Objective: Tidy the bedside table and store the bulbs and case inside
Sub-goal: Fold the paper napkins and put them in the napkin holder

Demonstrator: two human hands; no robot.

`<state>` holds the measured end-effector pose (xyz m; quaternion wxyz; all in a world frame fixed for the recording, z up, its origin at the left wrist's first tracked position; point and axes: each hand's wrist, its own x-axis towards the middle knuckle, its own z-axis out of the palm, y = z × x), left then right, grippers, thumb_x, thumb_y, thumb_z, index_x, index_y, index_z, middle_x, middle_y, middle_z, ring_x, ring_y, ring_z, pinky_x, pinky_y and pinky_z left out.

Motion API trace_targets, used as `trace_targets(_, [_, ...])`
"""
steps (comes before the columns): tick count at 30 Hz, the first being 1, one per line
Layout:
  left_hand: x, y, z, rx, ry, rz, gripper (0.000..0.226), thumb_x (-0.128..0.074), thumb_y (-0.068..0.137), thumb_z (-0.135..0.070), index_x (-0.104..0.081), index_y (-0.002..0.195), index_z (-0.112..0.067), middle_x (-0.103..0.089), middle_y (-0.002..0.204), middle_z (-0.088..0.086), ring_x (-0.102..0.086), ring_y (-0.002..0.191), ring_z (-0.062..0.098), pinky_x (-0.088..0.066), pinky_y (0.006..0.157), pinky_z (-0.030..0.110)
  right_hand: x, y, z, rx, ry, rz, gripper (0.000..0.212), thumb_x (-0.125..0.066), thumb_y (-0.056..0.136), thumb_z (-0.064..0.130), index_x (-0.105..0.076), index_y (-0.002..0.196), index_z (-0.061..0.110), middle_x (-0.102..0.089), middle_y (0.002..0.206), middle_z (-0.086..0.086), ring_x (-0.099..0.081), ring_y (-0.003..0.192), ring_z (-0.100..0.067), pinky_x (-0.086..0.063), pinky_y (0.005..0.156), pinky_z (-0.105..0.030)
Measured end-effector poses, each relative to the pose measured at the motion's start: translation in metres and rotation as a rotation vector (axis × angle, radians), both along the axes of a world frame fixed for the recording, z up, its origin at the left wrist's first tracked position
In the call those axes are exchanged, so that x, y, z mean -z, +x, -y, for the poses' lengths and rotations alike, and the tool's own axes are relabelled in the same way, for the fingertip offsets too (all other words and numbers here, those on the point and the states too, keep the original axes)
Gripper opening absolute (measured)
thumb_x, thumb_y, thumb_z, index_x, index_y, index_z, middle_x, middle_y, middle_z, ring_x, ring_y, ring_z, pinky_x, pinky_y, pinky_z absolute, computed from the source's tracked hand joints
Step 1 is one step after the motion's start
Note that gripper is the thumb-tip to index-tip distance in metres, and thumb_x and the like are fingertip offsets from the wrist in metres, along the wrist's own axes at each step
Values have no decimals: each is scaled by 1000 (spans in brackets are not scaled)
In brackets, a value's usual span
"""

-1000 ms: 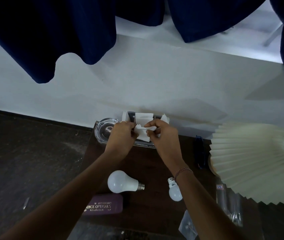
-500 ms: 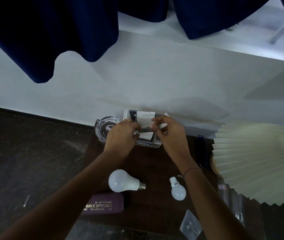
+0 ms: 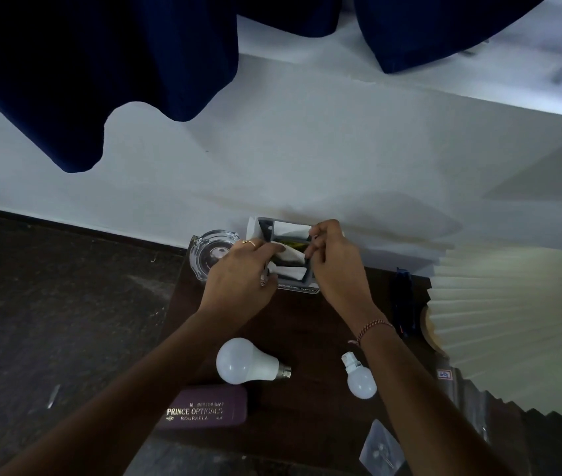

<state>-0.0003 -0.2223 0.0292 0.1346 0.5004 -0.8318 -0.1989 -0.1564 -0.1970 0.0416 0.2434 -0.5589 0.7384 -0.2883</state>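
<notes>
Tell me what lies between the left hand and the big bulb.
Nothing visible. The left hand works at the tissue tray, and only bare dark tabletop separates it from the big bulb.

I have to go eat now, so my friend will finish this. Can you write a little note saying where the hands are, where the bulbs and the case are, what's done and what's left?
Left hand and right hand: both at the small gray tray by the wall, pinching folded white papers in it.
Big bulb: lying on the table top, near the front.
Small bulb: lying to its right, untouched.
Purple glasses case: at the front edge, shut.
Glass ashtray sits left of the tray; lamp shade on the right.
Done: the papers are being tidied.
Left: both bulbs and the case still need storing inside.
</notes>
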Motion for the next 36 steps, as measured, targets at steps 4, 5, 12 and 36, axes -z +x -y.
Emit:
trace_targets(4, [-4, 1, -1, 3, -20, -20, 45, -53, 76, -32, -52, 121, -27, -58, 108, -4, -54, 99, 15, -41, 63, 23, 0, -6, 1, 56, -22, -26, 19, -37, 91, 4, -48, 104, 11, -63, 89, -12, -59, 76, -22, -49, 59, -30])
trace_targets(5, [-4, 1, -1, 4, -18, -22, 46, -51, 76, -33, -52, 122, -27, -58, 109, -4, -54, 99, 16, -42, 64, 24, -1, -7, 2, 58, -37, -19, 20, -37, 90, 2, -48, 105, 10, -63, 90, -11, -57, 79, -21, -45, 58, -27])
trace_targets(12, [-8, -4, -1, 14, -8, -1, 46, -52, 75, -33, -53, 120, -24, -59, 107, -2, -52, 99, 18, -46, 65, 29, 1, 0, 8, -122, 3, -42, 25, -38, 90, 1, -46, 111, 10, -64, 99, -8, -50, 97, -13, -45, 71, -23])
trace_targets(36, [-8, 3, -20, -52, -132, 68, 37, -49, 76, -20, -52, 113, -15, -50, 110, 10, -49, 102, 25, -42, 65, 26, 8, 2, -25, 23, -89, -81, 31, -42, 90, 6, -49, 117, 18, -53, 110, -8, -47, 71, -2, -38, 63, -9])
